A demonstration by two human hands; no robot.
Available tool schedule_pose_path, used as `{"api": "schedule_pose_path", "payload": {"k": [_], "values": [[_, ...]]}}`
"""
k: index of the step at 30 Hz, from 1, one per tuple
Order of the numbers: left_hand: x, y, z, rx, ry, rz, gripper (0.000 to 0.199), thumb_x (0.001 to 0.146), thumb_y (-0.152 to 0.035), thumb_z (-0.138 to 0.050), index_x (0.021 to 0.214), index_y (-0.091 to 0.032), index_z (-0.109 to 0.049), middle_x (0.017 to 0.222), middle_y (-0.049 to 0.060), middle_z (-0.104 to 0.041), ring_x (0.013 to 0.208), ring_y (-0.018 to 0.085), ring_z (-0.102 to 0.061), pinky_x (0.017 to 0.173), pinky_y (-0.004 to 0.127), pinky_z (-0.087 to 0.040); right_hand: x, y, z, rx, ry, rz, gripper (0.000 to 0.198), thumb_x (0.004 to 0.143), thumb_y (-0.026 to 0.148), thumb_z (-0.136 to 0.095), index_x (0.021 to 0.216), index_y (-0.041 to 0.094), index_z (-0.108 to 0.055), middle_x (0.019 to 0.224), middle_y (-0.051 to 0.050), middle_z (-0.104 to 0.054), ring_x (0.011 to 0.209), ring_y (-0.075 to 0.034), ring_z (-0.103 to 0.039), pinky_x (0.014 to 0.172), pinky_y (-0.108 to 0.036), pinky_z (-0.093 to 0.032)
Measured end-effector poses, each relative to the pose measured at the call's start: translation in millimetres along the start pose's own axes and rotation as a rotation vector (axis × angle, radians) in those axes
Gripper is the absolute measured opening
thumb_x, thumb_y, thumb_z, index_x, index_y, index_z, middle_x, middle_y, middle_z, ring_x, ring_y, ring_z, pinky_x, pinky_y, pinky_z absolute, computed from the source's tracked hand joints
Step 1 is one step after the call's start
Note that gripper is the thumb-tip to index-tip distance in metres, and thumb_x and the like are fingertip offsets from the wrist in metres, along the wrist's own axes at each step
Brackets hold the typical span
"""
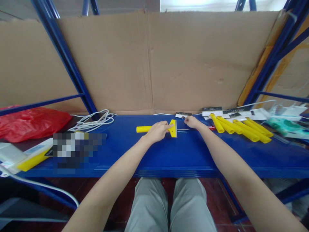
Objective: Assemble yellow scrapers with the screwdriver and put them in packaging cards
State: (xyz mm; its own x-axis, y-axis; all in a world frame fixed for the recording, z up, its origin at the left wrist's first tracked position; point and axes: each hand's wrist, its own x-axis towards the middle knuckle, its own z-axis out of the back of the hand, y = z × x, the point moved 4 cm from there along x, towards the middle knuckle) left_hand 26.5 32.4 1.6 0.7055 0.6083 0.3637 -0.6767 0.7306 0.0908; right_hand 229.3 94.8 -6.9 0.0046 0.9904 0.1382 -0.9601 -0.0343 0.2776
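My left hand is wrapped round a yellow scraper that lies sideways on the blue bench. The scraper's wide head with a metal blade edge points right, and its tubular handle sticks out to the left of my fingers. My right hand is closed in a pinch just right of the scraper head; what its fingertips hold is too small to make out. Behind those fingertips lies a small black-and-white card. Beneath my right wrist is a screwdriver with a red handle, its thin shaft reaching left towards the scraper.
Several yellow tube handles lie at the right, beside black-and-white packages. A coiled white cable and a red plastic bag sit on the left, with another yellow handle. Cardboard walls the back between blue posts.
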Motion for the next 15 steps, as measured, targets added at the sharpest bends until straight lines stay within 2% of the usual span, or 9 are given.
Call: {"api": "schedule_pose_path", "payload": {"k": [5, 15], "values": [[-0.9, -0.4, 0.0, 0.002, 0.001, -0.005, 0.043, 0.087, -0.017, -0.048, 0.129, -0.025, -0.052, 0.104, 0.006, -0.06, 0.092, 0.018, -0.058, 0.079, 0.029, -0.045, 2.0, 2.5, -4.5, -0.011, -0.003, 0.0, 0.02, 0.081, 0.013, -0.055, 0.092, 0.009, -0.07, 0.097, -0.016, -0.07, 0.091, -0.022, -0.065, 0.076, -0.024, -0.046], [-0.9, -0.9, -0.9, -0.011, -0.009, -0.033, 0.041, 0.087, -0.017, -0.049, 0.127, -0.023, -0.054, 0.1, 0.006, -0.061, 0.09, 0.018, -0.058, 0.079, 0.029, -0.046, 6.9, 3.3, -7.6, 0.04, 0.021, 0.039, 0.017, 0.075, 0.006, -0.054, 0.068, 0.012, -0.068, 0.083, -0.013, -0.071, 0.079, -0.021, -0.066, 0.067, -0.024, -0.046]]}}
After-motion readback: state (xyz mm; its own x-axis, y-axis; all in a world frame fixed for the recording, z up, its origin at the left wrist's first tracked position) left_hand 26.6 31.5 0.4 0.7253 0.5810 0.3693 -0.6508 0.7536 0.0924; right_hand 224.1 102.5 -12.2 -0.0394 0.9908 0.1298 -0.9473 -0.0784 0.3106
